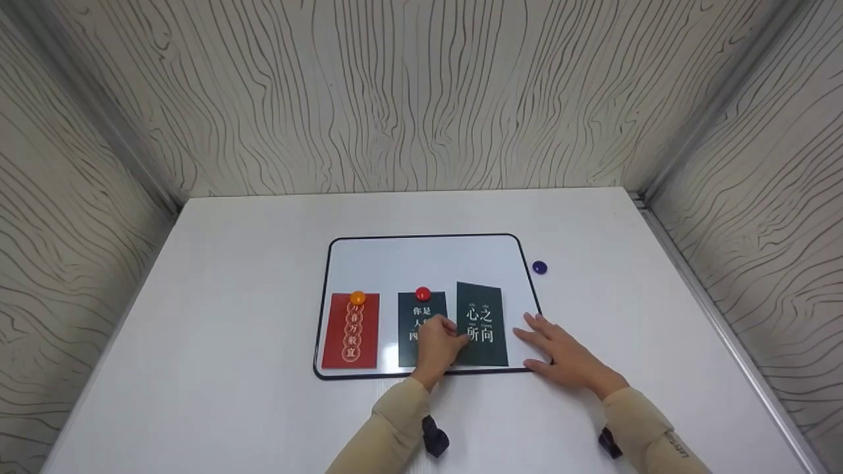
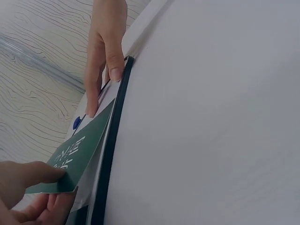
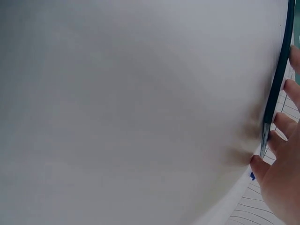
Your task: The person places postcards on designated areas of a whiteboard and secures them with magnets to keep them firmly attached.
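My left hand (image 1: 437, 347) pinches the left edge of a dark green card (image 1: 486, 352) with white characters, thumb on top and fingers beneath. In the left wrist view that green card (image 2: 89, 145) tilts up over the board. My right hand (image 1: 560, 355) is spread at the lower right corner of the whiteboard (image 1: 421, 260), its fingertips at the black frame. Partly behind my left hand lies a second dark green card (image 1: 407, 352), with a red round magnet (image 1: 422, 294) on its top edge. A red card (image 1: 332, 336) with an orange magnet (image 1: 357, 298) lies at the board's left.
A dark blue round magnet (image 1: 540, 267) lies on the white table (image 1: 244, 283), just right of the board. Wood-grain panels (image 1: 395, 99) rise at the back and on both sides. Black straps with a small device (image 1: 435, 438) show beneath the sleeves.
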`<state>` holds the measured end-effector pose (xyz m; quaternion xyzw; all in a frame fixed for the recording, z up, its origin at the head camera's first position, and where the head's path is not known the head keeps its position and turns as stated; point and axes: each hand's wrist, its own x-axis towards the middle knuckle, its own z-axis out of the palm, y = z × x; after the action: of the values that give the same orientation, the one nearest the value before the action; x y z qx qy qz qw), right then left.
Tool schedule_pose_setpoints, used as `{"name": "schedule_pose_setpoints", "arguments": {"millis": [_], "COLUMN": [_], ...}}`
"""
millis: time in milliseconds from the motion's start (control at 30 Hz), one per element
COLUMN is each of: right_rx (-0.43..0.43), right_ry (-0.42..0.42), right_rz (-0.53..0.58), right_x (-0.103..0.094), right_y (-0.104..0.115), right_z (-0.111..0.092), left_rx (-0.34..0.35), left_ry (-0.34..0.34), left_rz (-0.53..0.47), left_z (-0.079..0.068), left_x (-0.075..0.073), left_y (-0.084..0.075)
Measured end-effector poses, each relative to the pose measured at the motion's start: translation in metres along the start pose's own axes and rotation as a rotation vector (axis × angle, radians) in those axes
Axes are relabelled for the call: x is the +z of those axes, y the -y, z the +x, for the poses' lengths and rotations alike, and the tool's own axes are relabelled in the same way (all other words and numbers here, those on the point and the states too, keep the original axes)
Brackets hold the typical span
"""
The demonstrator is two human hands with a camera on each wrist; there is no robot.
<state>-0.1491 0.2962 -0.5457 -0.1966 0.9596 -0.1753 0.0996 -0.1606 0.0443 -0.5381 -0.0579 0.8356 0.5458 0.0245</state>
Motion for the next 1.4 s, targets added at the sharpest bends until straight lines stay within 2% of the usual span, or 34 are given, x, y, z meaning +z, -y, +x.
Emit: {"name": "schedule_pose_setpoints", "arguments": {"millis": [333,600,800,1200,1400], "right_rx": [0.011,0.010,0.004,0.008,0.017], "right_ry": [0.013,0.007,-0.002,0.007,0.018], "right_rz": [0.007,0.006,0.006,0.007,0.013], "right_x": [0.001,0.001,0.001,0.000,-0.001], "right_y": [-0.001,0.000,0.000,0.001,0.001], "right_z": [0.000,0.000,0.000,0.000,0.000], "left_rx": [-0.020,0.003,0.018,0.010,-0.002], "left_ry": [0.004,0.000,-0.001,-0.009,-0.011], "left_rz": [0.113,0.126,0.134,0.238,0.247], "left_z": [0.003,0.002,-0.001,-0.002,-0.002], "left_x": [-0.001,0.004,0.006,0.008,0.009], "left_y": [-0.005,0.000,-0.003,-0.008,-0.008]}}
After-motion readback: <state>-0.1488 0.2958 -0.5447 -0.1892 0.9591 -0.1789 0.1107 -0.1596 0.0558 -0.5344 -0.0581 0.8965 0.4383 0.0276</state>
